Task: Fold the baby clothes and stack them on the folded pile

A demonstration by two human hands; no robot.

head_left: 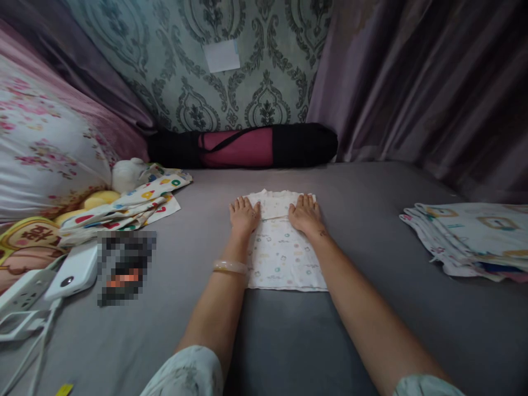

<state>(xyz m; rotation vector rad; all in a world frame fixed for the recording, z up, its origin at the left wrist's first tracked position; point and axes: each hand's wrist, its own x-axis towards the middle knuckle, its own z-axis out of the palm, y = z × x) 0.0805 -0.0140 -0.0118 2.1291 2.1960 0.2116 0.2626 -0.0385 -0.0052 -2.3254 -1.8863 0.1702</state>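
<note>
Fingers slightly apart, the left hand [245, 215] presses flat on the upper left of the shirt [284, 256]; the right hand [306, 214], fingers also a little spread, presses its upper right. The shirt lies on the grey sheet [289, 341], between the folded stack [474, 236] at right and the power bank [76, 269] at left

Dim, cool light falls on a wall [165, 38] papered in grey-green with dark ornate medallions, a blank pale sheet [221, 56] fixed high on it. Purplish curtains [383, 71] hang at both sides, above a broad surface [198, 220] covered in plain grey cloth.
</note>
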